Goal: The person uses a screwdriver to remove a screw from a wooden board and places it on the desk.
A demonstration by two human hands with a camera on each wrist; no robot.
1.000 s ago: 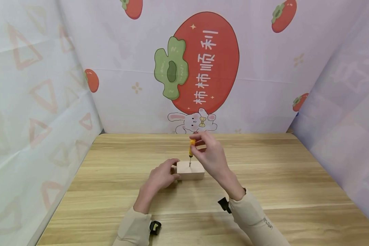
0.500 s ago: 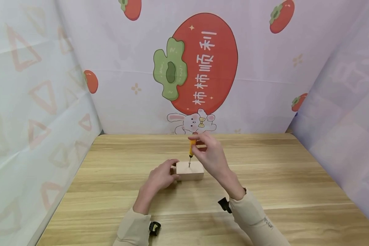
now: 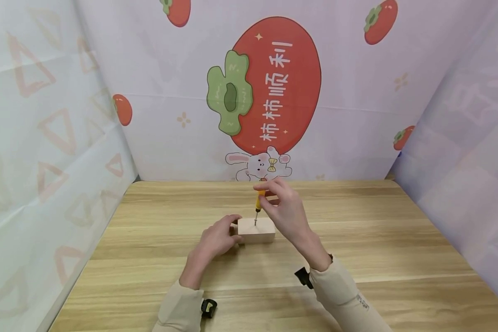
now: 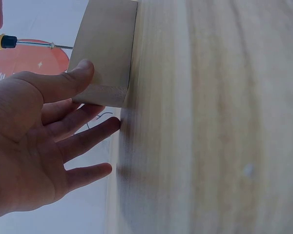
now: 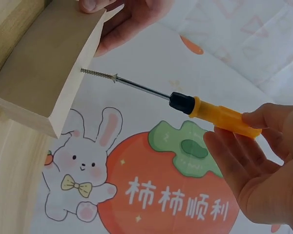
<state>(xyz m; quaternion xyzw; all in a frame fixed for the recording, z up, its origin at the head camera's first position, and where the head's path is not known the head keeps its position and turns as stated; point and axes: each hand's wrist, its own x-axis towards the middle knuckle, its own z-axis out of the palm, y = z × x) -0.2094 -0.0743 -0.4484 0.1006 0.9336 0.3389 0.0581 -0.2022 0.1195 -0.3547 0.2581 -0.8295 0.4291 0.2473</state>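
A pale wooden block point(image 3: 256, 237) lies on the table, and a screw point(image 5: 97, 74) stands in its upper face with most of its thread showing. My left hand point(image 3: 218, 236) grips the block's left end between thumb and fingers; in the left wrist view the thumb presses the near side while the lower fingers spread loose. Above the block my right hand point(image 3: 288, 210) pinches the orange handle of a screwdriver point(image 5: 217, 116) between thumb and fingers. The screwdriver's metal shaft meets the screw head, nearly in line with it and slightly tilted.
The wood-grain table point(image 3: 357, 249) extends around the block. Behind it hangs a white cloth point(image 3: 166, 133) printed with persimmons and a rabbit, with more cloth on both sides. A black wrist strap piece point(image 3: 209, 308) sits by the left cuff.
The right fingers shift slightly around the screwdriver handle, and its top leans a little to the right. The block moves barely left in view along with the background; the left hand keeps its grip.
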